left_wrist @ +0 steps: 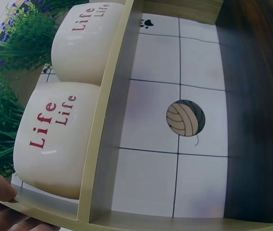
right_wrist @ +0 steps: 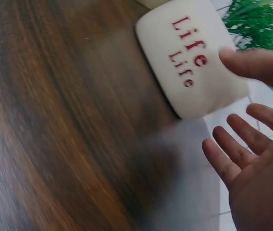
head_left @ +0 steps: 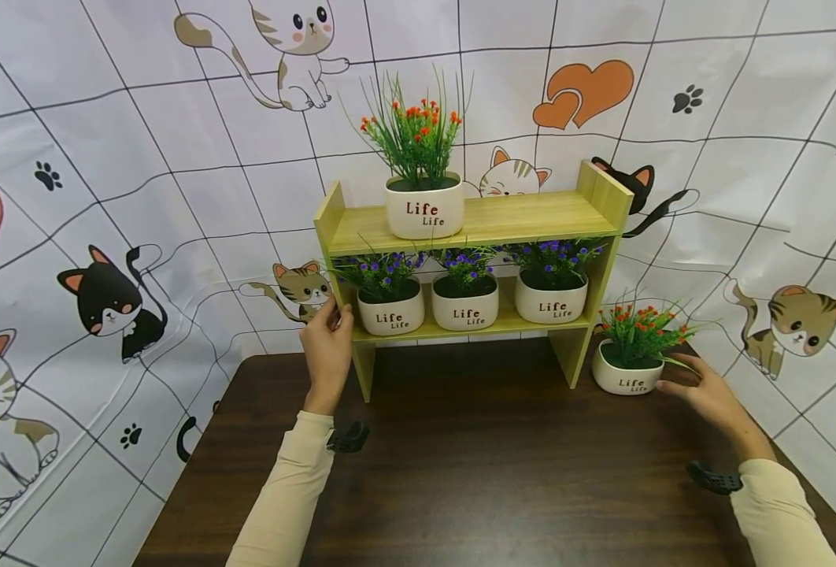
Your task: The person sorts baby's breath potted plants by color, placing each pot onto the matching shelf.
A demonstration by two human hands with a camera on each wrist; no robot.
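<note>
A two-tier wooden shelf (head_left: 531,216) stands against the wall, its left side panel pinched between the thumb and fingers of my left hand (head_left: 327,354). In the left wrist view, the thumb lies inside the panel (left_wrist: 55,215) beside a white "Life" pot (left_wrist: 55,139). To the right of the shelf, a white flowerpot (head_left: 627,376) with orange flowers sits on the table. My right hand (head_left: 704,398) is at that pot's right side with fingers spread. In the right wrist view, its thumb (right_wrist: 252,62) overlaps the pot's face, while the other fingers extend past its side.
On the top tier is a pot (head_left: 425,209) with orange flowers. The lower tier holds three pots with purple flowers, including a middle one (head_left: 464,303). Brown tabletop (head_left: 496,472) spreads in front; cat-patterned wall covering (head_left: 234,205) rises behind.
</note>
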